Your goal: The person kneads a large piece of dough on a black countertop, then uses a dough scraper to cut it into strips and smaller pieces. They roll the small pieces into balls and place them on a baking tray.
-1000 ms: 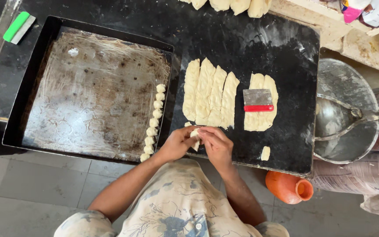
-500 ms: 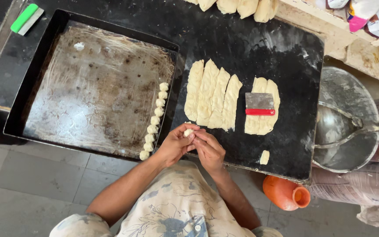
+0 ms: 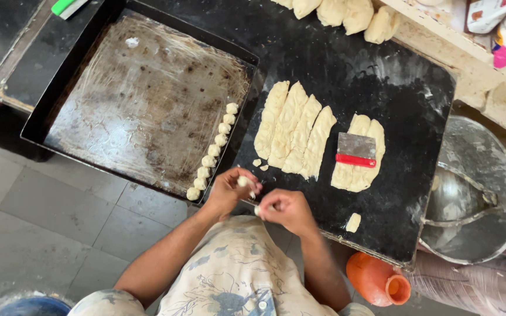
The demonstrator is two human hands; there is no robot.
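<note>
Left hand (image 3: 229,190) pinches a small dough ball (image 3: 242,182); right hand (image 3: 288,209) pinches a dough bit (image 3: 259,210), at the worktop's (image 3: 382,76) near edge. Shaping appears underway; the tray's (image 3: 136,105) ball row (image 3: 213,151) lies just left.

Worker in pale short-sleeved shirt (image 3: 229,275) printed with blue-grey floral pattern, white buttons down front; forearms bare.
</note>
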